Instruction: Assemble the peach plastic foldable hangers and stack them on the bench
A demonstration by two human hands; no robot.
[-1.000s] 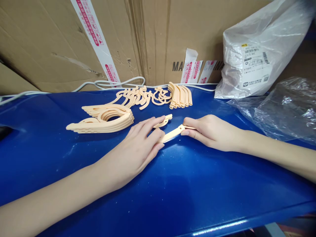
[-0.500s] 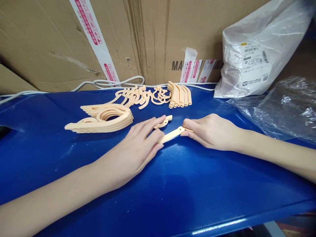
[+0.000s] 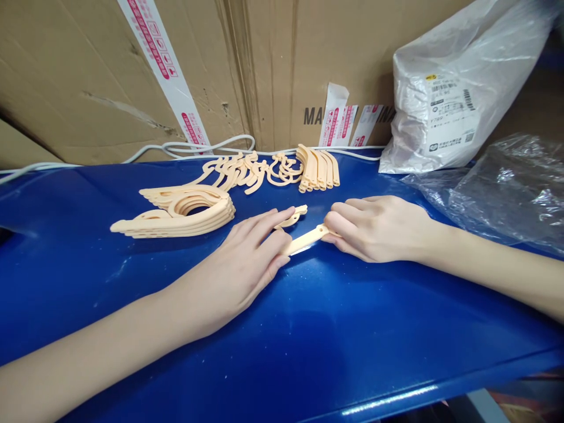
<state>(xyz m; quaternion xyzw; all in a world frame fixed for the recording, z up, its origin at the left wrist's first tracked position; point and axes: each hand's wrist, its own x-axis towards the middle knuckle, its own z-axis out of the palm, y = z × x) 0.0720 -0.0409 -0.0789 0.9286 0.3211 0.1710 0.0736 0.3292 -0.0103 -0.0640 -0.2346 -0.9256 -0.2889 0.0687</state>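
My left hand is closed on a cream plastic hanger arm, its thumb in front and fingers over the top. My right hand pinches the arm's far end, beside a small hole, with the fingertips partly hidden. A curved hanger piece with a hole pokes out beyond the left fingers; whether it joins the arm is hidden. To the left lies a stack of folded hangers. Behind my hands are loose hanger hooks and a row of separate hanger arms.
A large cardboard box stands along the back of the blue table. A white cable runs at its base. At the right are a labelled white plastic bag and crumpled clear plastic.
My right hand has rolled slightly and its knuckles have risen, still pinching the arm's end. The left hand stays almost in place. The view has shifted a little.
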